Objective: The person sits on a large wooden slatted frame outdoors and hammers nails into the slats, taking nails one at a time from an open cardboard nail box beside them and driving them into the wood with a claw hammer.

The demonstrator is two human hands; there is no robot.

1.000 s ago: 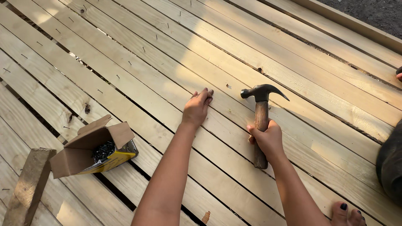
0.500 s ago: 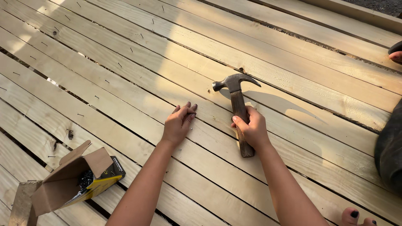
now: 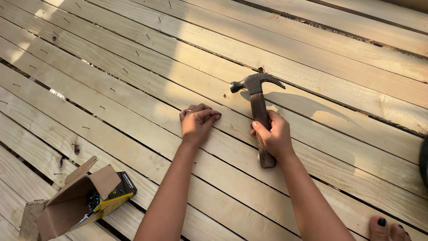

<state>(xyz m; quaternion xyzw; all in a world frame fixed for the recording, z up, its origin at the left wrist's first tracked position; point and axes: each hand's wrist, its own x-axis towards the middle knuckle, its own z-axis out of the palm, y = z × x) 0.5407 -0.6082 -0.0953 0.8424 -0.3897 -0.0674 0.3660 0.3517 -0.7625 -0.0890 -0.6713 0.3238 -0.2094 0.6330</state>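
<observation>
Hammer (image 3: 260, 114) raised slightly, right hand (image 3: 275, 136) grip closed mid-handle, left hand (image 3: 197, 124) curled beside it on deck boards (image 3: 133, 111)

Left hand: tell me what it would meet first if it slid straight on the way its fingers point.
Probably the hammer handle held by the right hand; the left hand fingers point right along the plank.

pale yellow boards (image 3: 133, 111) under both hands; hammer (image 3: 258, 116) in the right hand (image 3: 274, 136): grey head, dark brown handle; brown-and-yellow box (image 3: 84, 201) left of the left arm.

Warm low sun, long shadows rightward, sharp focus.
</observation>
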